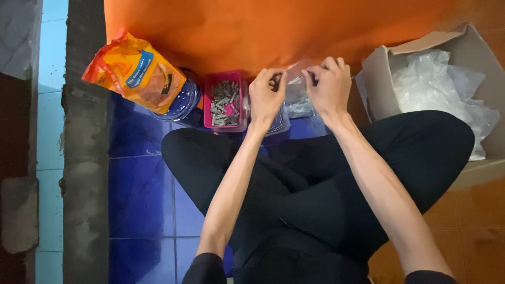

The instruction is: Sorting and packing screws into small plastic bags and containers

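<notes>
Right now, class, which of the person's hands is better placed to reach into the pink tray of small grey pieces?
Probably the left hand. It sits right beside the pink tray, while the right hand is farther off, on the other side of the small clear bag that both hands pinch.

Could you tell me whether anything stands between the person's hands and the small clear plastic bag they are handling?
Nothing visible does: the left hand and the right hand both already pinch the top edge of the small clear bag, held above the floor beside the pink tray.
</notes>
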